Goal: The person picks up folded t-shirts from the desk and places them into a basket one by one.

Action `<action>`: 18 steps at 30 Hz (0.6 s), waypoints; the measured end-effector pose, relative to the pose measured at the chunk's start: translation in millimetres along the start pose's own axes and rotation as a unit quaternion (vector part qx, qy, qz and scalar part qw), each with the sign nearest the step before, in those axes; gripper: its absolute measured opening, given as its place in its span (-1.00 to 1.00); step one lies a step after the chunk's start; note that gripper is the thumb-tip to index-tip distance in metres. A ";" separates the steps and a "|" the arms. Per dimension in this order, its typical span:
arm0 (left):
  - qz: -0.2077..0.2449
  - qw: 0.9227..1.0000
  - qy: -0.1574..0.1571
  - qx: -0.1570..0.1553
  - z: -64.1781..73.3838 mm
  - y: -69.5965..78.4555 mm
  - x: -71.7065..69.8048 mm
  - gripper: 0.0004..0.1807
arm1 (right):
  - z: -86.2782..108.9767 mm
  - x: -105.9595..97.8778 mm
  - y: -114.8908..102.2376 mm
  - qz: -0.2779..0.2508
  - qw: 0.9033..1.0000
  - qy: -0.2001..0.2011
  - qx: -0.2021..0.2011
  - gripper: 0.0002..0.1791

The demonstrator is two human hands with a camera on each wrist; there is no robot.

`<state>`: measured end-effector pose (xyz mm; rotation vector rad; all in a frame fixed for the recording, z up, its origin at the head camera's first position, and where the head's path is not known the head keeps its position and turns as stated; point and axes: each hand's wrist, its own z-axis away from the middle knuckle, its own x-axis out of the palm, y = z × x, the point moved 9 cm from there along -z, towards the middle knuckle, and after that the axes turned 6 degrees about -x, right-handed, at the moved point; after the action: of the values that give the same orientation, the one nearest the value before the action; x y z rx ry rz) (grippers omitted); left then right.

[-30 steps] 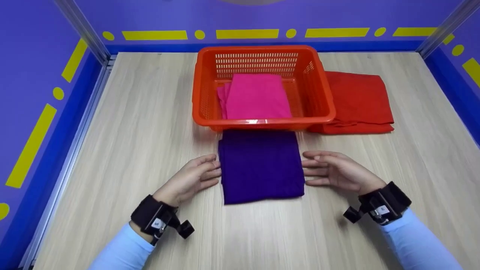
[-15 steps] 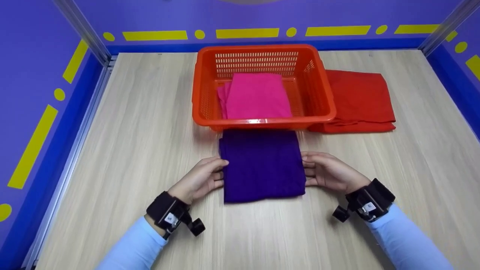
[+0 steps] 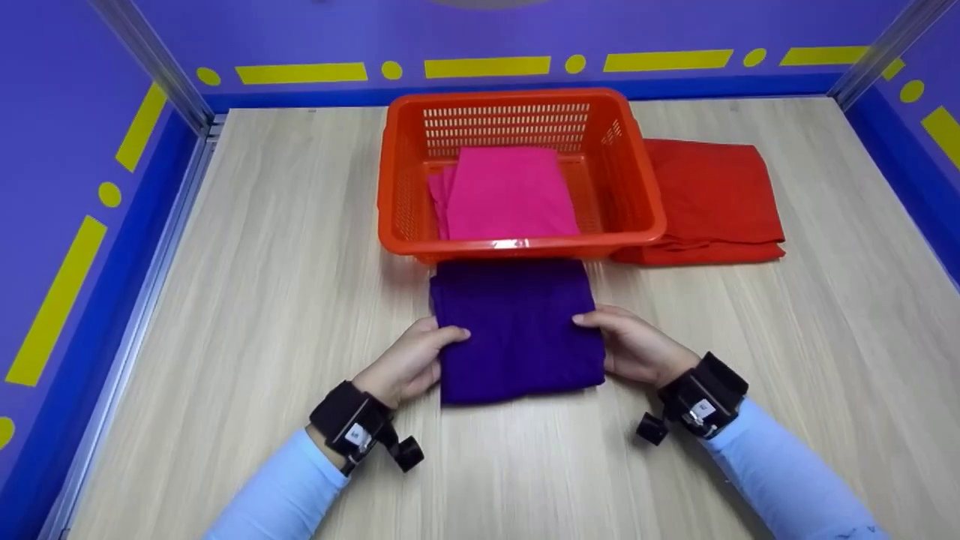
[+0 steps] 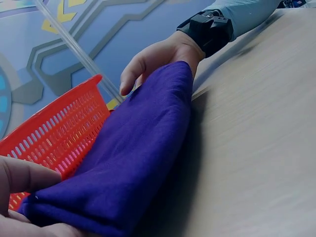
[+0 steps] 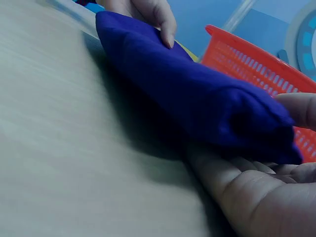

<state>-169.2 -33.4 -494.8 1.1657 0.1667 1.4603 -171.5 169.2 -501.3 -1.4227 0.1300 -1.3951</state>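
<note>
A folded purple cloth (image 3: pixel 517 330) lies in front of the orange basket (image 3: pixel 521 246), its far edge close under the basket's front wall. At its left side my left hand (image 3: pixel 409 364) grips it, thumb on top and fingers underneath, hidden in the head view. My right hand (image 3: pixel 637 345) holds the opposite side the same way; in the right wrist view its fingers (image 5: pixel 217 173) reach below the purple cloth (image 5: pixel 163 79). Both wrist views show a shadow under the cloth's near edge, which is lifted off the table.
Inside the basket is a folded pink cloth (image 3: pixel 514 191). A folded red cloth (image 3: pixel 712 202) lies on the wooden table (image 3: pixel 270 247), against the basket's right side. Blue-purple walls (image 3: pixel 495 37) with yellow marks enclose the table's back and sides.
Both hands have moved inward from beside the purple cloth. Their thumbs now lie on top of it and their fingers have slid underneath.
</note>
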 end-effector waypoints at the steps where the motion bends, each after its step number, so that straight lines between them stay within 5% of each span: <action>1: -0.004 1.000 0.002 0.002 0.1 -0.5 -0.3 -0.54 | -1.7 0.4 1.6 0.003 1.000 0.010 0.003 -0.74; 12: -0.036 0.999 0.024 0.028 5.5 0.3 -5.0 -0.43 | -8.8 -2.5 9.1 0.036 0.997 0.067 0.018 -0.70; 18: -0.042 0.999 0.027 0.011 9.3 0.8 -9.6 -0.40 | -8.7 -0.8 5.8 0.061 0.996 0.066 0.009 -0.69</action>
<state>-165.0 -46.2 -495.0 1.1252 0.2675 1.4189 -175.1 162.2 -508.3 -1.2852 0.2838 -1.3861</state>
